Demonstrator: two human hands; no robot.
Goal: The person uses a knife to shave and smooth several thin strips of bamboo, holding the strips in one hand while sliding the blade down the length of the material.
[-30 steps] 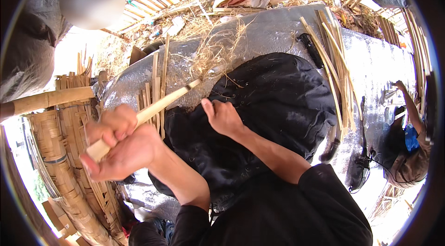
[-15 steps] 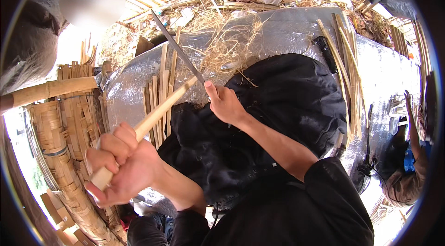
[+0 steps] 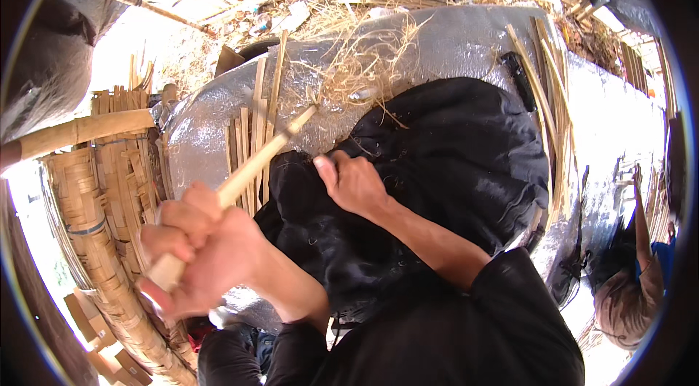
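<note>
My left hand (image 3: 207,251) is wrapped round the lower end of a pale wooden stick (image 3: 266,157), which slants up and away to the right. The stick's far tip is over the silver sheet (image 3: 451,37), near a tangle of thin shavings (image 3: 371,66). My right hand (image 3: 353,184) is closed, thumb stretched along the top, just right of the stick and above the black cloth (image 3: 451,138) over my lap. The long dark knife in that hand is smeared by motion, its blade barely visible and its handle hidden by my fingers.
Narrow strips (image 3: 258,117) lie left of the cloth; more strips (image 3: 557,109) lie right, beside a black object (image 3: 518,80). Bundled bamboo slats (image 3: 95,219) and a thick bamboo pole (image 3: 87,135) stand at left. Another person (image 3: 630,299) is at the far right.
My right hand has moved slightly down and toward me, and the knife blade, sharp before across the stick's tip, has blurred. My left hand has shifted slightly right with the stick.
</note>
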